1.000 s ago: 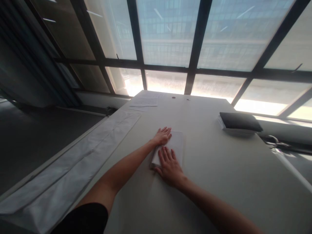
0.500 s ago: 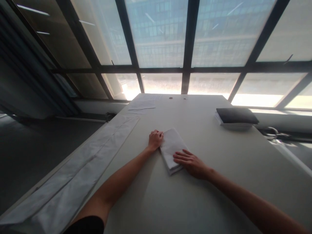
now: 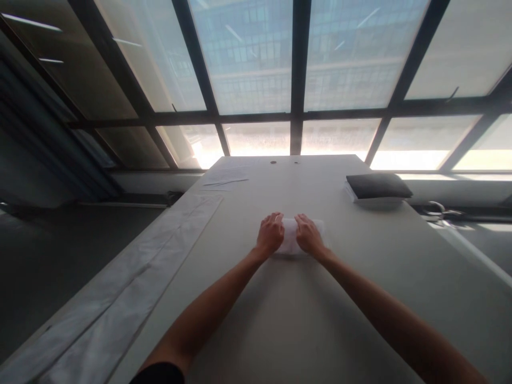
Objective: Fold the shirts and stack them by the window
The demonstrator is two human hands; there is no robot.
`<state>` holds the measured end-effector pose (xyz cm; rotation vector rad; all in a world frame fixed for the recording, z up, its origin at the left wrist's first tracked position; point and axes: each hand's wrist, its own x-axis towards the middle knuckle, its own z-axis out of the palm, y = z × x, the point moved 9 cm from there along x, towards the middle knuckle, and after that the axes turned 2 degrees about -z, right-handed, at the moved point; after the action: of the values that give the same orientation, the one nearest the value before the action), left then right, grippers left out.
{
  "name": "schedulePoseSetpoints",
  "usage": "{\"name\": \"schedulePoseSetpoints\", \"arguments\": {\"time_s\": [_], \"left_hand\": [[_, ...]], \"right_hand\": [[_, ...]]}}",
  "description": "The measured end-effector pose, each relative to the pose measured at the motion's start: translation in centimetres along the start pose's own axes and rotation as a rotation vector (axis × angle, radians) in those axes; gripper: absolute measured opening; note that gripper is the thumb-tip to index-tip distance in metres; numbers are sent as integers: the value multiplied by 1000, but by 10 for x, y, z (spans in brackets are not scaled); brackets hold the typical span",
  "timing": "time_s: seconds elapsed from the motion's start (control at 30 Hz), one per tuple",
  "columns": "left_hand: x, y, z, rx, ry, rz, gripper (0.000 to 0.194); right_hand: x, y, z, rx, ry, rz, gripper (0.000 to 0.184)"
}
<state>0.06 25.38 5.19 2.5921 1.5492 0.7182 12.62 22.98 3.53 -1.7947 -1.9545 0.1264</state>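
A folded white cloth (image 3: 290, 241) lies crosswise on the white table (image 3: 296, 320), its middle showing between my two hands. My left hand (image 3: 271, 233) is on the cloth's left part, fingers bent over it toward the far edge. On the right part, my right hand (image 3: 309, 234) grips in the same way, fingers curled together. The fingertips and the ends of the cloth under the palms are partly hidden.
A long strip of white fabric (image 3: 148, 266) runs along the table's left side. Papers (image 3: 226, 176) lie at the far left. A black-topped stack (image 3: 378, 188) sits at the right edge, near a metal ring (image 3: 435, 209). Windows rise behind.
The cloth has turned from lengthwise, through a slant, to crosswise. My right hand has moved from lying flat to gripping its right part, and my left hand has shifted right with it.
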Motion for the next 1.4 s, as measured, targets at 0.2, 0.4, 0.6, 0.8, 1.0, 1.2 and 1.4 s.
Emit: {"name": "schedulePoseSetpoints", "arguments": {"time_s": [0.2,0.4,0.6,0.8,1.0,1.2,1.4], "left_hand": [[14,16,63,78,-190,95,50],[6,-35,62,72,-253,-68,63],[3,-99,46,-42,-254,-164,51],[-16,-117,14,-296,-44,-206,36],[-28,-69,25,-372,-177,51,45],[-35,-57,40,-97,-259,21,56],[-29,-70,37,-50,-193,-93,55]], "right_hand": [[-1,-2,32,-138,-86,-34,55],[-4,32,27,-213,-73,-1,61],[-4,35,25,-208,-56,-25,61],[-3,40,21,-178,-109,-159,56],[-8,42,15,-113,-105,-204,51],[-13,108,15,-185,-163,-8,56],[-20,163,-5,-154,-25,155,51]]}}
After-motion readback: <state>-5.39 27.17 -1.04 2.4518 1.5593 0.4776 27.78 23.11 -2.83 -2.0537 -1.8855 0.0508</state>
